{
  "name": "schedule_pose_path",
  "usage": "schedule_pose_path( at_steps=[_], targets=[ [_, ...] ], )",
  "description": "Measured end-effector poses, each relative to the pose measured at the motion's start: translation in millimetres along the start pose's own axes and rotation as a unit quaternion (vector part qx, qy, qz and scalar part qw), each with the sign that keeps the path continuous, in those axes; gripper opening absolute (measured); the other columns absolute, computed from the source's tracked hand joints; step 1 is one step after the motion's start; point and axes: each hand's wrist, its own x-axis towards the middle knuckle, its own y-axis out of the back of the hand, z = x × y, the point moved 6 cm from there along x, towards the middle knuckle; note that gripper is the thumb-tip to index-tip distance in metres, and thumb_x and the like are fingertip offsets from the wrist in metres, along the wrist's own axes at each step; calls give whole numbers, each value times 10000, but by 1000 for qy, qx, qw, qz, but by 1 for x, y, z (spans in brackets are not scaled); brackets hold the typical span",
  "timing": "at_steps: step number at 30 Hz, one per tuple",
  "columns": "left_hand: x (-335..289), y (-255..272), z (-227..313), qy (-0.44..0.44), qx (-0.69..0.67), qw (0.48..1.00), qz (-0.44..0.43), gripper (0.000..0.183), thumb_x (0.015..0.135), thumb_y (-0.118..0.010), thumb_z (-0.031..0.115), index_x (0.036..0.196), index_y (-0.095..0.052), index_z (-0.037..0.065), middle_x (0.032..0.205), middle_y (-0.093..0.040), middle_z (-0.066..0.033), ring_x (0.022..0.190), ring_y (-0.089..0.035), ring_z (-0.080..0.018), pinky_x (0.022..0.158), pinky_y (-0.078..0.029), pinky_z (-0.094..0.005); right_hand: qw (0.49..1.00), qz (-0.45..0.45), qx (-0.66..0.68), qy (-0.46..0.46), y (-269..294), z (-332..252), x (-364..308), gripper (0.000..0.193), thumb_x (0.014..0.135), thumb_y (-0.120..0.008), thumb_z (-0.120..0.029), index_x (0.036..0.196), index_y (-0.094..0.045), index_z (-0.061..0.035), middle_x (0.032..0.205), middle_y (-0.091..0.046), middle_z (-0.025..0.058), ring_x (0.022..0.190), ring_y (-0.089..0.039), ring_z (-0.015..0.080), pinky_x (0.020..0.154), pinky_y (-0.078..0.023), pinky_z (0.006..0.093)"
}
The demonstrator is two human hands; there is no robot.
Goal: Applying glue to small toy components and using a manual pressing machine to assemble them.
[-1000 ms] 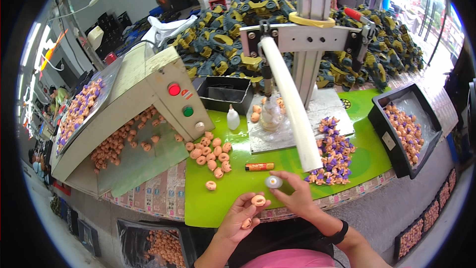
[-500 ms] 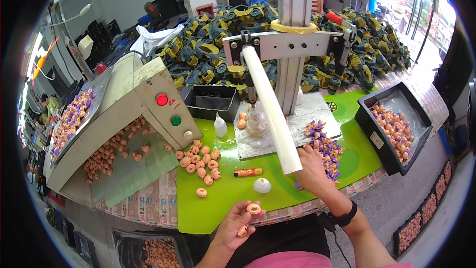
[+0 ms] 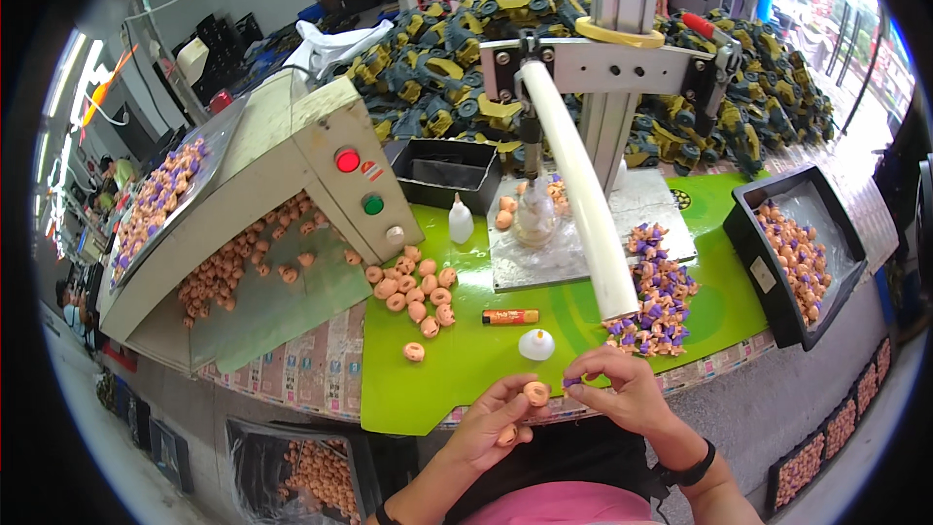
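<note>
My left hand is closed around two peach-coloured hollow round plastic parts: one round part sits at the fingertips with its opening up, the other lies lower against the fingers. Just right of it, my right hand pinches a small purple-and-peach plastic piece between thumb and forefinger. The two hands are close together in front of the table edge, not touching. Beyond the right hand lies a pile of similar purple-and-peach pieces on the green mat.
A lever press with a long white handle rises mid-table. Loose round parts, an orange tube and white bottles lie nearby. A beige machine stands left, a black bin right.
My right hand has come back from the pile toward my left hand, now with a small purple-and-peach piece in its fingertips. My left hand still holds both round parts. The view has shifted.
</note>
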Motion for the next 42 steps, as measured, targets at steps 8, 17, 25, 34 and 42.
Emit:
schedule_pose_path(
  at_steps=[8, 17, 25, 34, 42],
  targets=[
    [1, -7, -2, -8, 23, 1000, -19, 303, 940, -572, 86, 1236, -519, 44, 1085, -608, -97, 945, -657, -176, 607, -555, -221, 994, 77, 65, -53, -12, 19, -13, 153, 798, -749, -66, 941, -717, -23, 858, -704, 55, 748, -624, 87, 670, -492, 221],
    [0, -11, -2, -42, 81, 996, -6, 276, 908, -620, 71, 1176, -560, 41, 1081, -627, -101, 915, -665, -184, 643, -577, -238, 993, 113, -19, 0, -10, 5, -15, 111, 788, -750, -48, 886, -714, -10, 818, -707, 89, 725, -669, 134, 636, -511, 241],
    [0, -14, -12, -57, 28, 997, -50, 227, 897, -631, 67, 1116, -577, 37, 1022, -656, -119, 838, -688, -208, 686, -596, -276, 987, 118, 106, 10, -19, 14, -19, 101, 782, -749, -17, 860, -686, -7, 801, -692, 86, 727, -666, 139, 641, -504, 242],
    [1, -20, -8, -97, 52, 993, 30, 169, 901, -631, 95, 1048, -569, 38, 947, -665, -125, 811, -695, -196, 643, -586, -246, 986, 152, 73, 13, -19, 17, -19, 86, 798, -734, -16, 852, -668, -2, 799, -688, 92, 710, -654, 147, 609, -482, 251],
    [-3, -15, 3, -72, 37, 996, 28, 223, 954, -565, 118, 1158, -546, 30, 999, -650, -96, 657, -623, -126, 559, -539, -217, 992, 57, -79, 78, -7, -21, 11, 101, 809, -729, -68, 902, -701, -40, 786, -684, 98, 697, -655, 194, 611, -488, 290]
  ],
)
